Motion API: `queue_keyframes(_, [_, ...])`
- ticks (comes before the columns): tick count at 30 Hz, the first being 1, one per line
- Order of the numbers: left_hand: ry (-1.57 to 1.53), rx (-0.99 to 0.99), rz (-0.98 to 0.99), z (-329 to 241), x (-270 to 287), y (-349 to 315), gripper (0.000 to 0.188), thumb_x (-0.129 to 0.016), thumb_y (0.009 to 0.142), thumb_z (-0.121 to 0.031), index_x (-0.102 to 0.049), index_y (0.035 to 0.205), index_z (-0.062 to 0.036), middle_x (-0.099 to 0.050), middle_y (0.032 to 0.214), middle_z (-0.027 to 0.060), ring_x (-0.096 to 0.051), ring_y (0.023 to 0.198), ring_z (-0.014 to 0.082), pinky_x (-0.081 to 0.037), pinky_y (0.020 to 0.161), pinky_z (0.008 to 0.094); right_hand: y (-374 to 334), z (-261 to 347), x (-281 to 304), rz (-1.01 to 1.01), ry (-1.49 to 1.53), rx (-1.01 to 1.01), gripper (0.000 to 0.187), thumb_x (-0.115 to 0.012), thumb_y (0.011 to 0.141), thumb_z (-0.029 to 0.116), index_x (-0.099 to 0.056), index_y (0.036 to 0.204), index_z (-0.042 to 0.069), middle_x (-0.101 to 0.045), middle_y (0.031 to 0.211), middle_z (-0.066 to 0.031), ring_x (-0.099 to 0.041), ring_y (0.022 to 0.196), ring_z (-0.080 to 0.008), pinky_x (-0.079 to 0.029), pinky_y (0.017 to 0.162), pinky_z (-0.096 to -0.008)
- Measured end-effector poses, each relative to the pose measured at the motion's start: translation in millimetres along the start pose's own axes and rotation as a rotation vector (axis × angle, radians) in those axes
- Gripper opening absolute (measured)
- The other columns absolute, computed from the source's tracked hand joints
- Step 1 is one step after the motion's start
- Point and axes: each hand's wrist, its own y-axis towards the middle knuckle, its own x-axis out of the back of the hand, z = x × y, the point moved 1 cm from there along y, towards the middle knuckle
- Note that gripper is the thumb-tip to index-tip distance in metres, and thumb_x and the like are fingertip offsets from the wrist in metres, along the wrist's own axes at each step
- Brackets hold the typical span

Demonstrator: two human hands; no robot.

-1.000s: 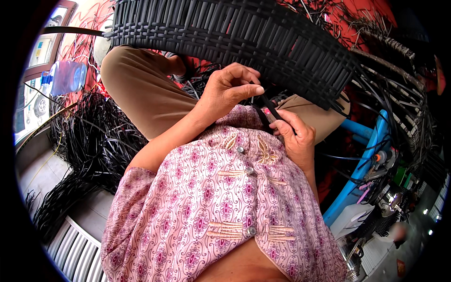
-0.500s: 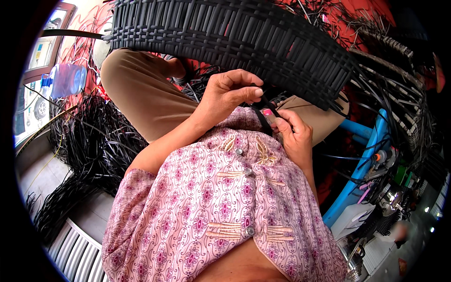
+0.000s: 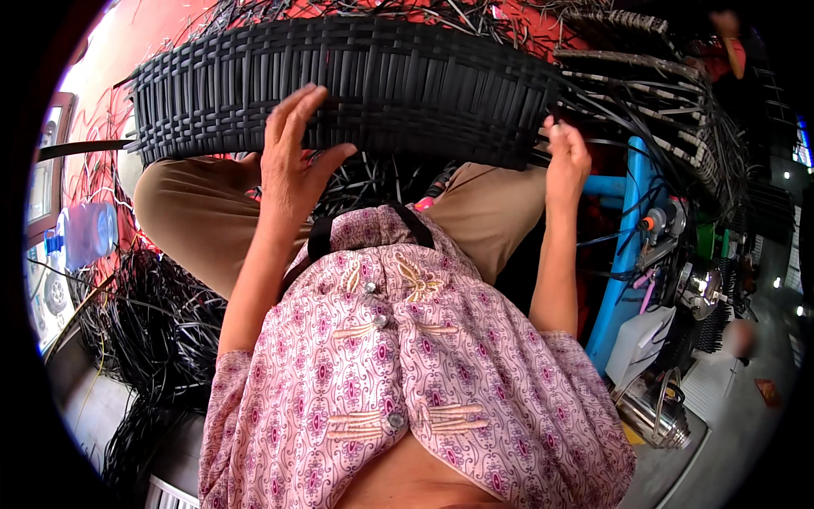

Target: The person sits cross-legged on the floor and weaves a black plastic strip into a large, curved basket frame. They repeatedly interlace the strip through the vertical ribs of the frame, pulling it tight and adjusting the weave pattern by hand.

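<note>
A curved black woven panel (image 3: pixel 339 85) of plastic strips lies across the far side of my lap. My left hand (image 3: pixel 292 153) is raised over its near edge, fingers stretched and thumb spread, holding nothing. Whether its fingertips touch the weave is unclear. By the panel's right end is my right hand (image 3: pixel 566 157), its fingers bent and drawn together; anything between them is too small to make out. Two black bands (image 3: pixel 411 225) run over my patterned shirt (image 3: pixel 407 339) at the lap. Between my knees shows a small pink thing (image 3: pixel 425 204).
Loose black strips (image 3: pixel 153 331) pile up on the left, near a clear plastic bottle (image 3: pixel 89 229). To the right stand a blue frame (image 3: pixel 623 271), woven pieces (image 3: pixel 644 93) in grey and black, and a shiny metal flask (image 3: pixel 657 411). A red surface (image 3: pixel 144 51) lies beyond the panel.
My hands have parted from a black strip over my lap, the left going left, the right going up and right to the panel's end. In view, the panel sits further left and more level.
</note>
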Motion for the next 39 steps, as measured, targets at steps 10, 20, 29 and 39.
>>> queue_keyframes(10, [0.459, -0.214, 0.177, 42.5, -12.8, 2.3, 0.09, -0.076, 0.062, 0.001, -0.049, 0.145, -0.0207, -0.043, 0.15, 0.0083, -0.038, 0.141, 0.0297, -0.03, 0.115, 0.0446, 28.7, -42.7, -6.3, 0.152, 0.374, -0.36, 0.019, -0.064, 0.097, 0.019, -0.071, 0.103, 0.002, -0.067, 0.087, 0.0007, -0.06, 0.078, -0.0084, -0.048, 0.07, -0.0239])
queue_keyframes(20, [0.678, -0.161, 0.302, 40.0, 39.0, 11.3, 0.081, -0.064, 0.067, 0.005, -0.05, 0.144, -0.0139, -0.045, 0.147, 0.0125, -0.041, 0.139, 0.0313, -0.03, 0.115, 0.0441, -31.2, 4.9, -22.4, 0.317, 0.501, -0.408, 0.022, -0.062, 0.098, 0.022, -0.069, 0.102, 0.001, -0.071, 0.094, -0.0028, -0.066, 0.075, -0.0096, -0.049, 0.068, -0.0228])
queue_keyframes(29, [0.415, -0.302, 0.496, -54.4, -30.1, 6.9, 0.027, -0.064, 0.087, -0.005, -0.069, 0.114, -0.0053, -0.06, 0.123, 0.0113, -0.057, 0.113, 0.0277, -0.044, 0.096, 0.0391, -54.7, 0.8, -1.0, 0.512, 0.374, -0.358, 0.023, -0.06, 0.098, 0.022, -0.071, 0.101, 0.002, -0.072, 0.089, -0.0043, -0.069, 0.082, -0.0125, -0.049, 0.071, -0.0258])
queue_keyframes(39, [-0.242, -0.376, 0.479, -119.9, -61.1, 42.8, 0.018, -0.064, 0.093, -0.015, -0.071, 0.107, -0.0042, -0.066, 0.087, 0.0116, -0.066, 0.078, 0.0279, -0.052, 0.07, 0.0361, -75.1, 82.3, 33.2, 0.476, 0.125, -0.064, 0.018, -0.059, 0.098, 0.014, -0.07, 0.104, 0.0, -0.068, 0.078, -0.0065, -0.061, 0.065, -0.0103, -0.049, 0.061, -0.0262])
